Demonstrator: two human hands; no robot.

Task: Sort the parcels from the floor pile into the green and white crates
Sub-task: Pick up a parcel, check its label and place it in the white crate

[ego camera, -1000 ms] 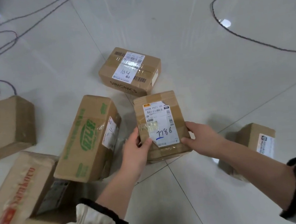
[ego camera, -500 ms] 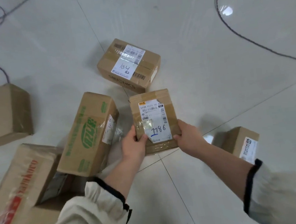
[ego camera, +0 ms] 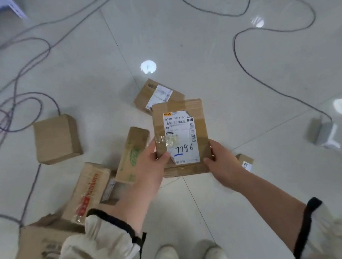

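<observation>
head view, both hands grip parcel (ego camera: 180,136), label handwritten "1786"

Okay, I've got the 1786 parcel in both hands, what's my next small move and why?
Probably turn to find the crates: the parcel is off the floor, label up, gripped by the left hand and right hand, and neither crate is in view. Mind the cables on the floor.

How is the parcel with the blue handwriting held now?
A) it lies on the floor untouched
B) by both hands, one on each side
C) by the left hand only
B: the left hand and the right hand grip opposite sides of the parcel.
</observation>
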